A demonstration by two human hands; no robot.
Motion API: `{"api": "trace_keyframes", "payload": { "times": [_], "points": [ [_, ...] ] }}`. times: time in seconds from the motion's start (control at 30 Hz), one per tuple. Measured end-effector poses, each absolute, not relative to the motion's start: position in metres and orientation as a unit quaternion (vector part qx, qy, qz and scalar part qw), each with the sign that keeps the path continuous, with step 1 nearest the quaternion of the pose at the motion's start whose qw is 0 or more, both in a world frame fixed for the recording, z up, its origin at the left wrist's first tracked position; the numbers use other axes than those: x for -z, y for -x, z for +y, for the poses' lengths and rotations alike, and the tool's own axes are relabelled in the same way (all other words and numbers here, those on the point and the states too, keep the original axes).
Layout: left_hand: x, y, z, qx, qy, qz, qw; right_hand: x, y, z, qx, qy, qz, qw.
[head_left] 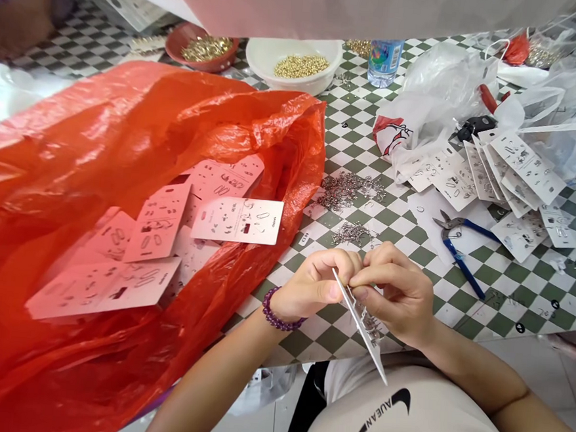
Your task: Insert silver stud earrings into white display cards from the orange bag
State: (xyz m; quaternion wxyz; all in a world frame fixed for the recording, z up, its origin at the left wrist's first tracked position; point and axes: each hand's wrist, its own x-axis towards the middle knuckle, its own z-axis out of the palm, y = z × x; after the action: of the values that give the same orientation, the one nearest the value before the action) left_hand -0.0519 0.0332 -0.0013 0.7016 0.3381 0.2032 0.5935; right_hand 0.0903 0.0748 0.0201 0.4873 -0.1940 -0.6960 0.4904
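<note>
My left hand (313,280), with a purple bead bracelet on the wrist, and my right hand (396,289) meet over the table's near edge. Both pinch a thin white earring card (363,330), seen edge-on and tilted, with small metal pieces on it. The fingers of both hands are closed on the card's top end. Two small heaps of silver metal parts (349,191) lie just beyond the hands on the green-and-white checked tablecloth (503,303).
A big red plastic bag (75,161) holding several filled cards (238,220) spreads over the left. Blue-handled pliers (458,244) and a fan of cards (513,169) lie right. White bowl (299,62) and red bowl (201,45) of gold beads, a bottle (385,58), white bags (434,101) stand behind.
</note>
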Motion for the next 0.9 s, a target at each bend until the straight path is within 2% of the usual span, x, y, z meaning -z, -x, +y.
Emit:
{"api": "trace_keyframes", "payload": {
  "times": [0.3, 0.47, 0.9],
  "points": [
    [0.007, 0.055, 0.033, -0.579, -0.320, 0.205, 0.721, -0.022, -0.091, 0.077, -0.461, 0.219, -0.723, 0.466],
    [0.004, 0.054, 0.035, -0.576, -0.309, 0.183, 0.735, -0.025, -0.094, 0.080, -0.501, 0.215, -0.714, 0.439],
    [-0.001, 0.062, 0.036, -0.544, -0.344, 0.258, 0.720, -0.025, -0.090, 0.078, -0.497, 0.234, -0.716, 0.430]
  ]
}}
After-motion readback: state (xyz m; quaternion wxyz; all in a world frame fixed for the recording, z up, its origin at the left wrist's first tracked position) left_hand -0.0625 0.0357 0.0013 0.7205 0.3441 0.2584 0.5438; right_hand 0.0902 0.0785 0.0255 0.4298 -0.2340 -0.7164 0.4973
